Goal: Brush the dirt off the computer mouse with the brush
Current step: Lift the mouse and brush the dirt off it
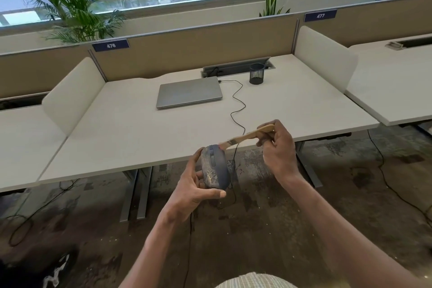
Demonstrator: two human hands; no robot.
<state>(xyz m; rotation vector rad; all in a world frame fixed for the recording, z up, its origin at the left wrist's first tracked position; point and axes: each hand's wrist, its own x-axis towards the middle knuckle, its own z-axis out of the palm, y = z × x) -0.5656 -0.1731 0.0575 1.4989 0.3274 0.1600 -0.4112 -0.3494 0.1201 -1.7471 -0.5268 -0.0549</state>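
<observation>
My left hand (195, 184) holds a dark grey computer mouse (215, 167) in the air just in front of the desk's near edge, fingers behind it and thumb under its back end. Pale dust speckles the mouse's top, mostly on its left side. My right hand (278, 147) grips the wooden handle of a small brush (247, 136). The bristle end touches the front tip of the mouse. The mouse's black cable (238, 100) runs over the desk to the laptop.
A closed grey laptop (189, 91) lies at the back middle of the white desk (131, 128). A black mesh pen cup (256, 73) stands to its right by the cable tray. White side dividers flank the desk. Cables trail on the dark floor below.
</observation>
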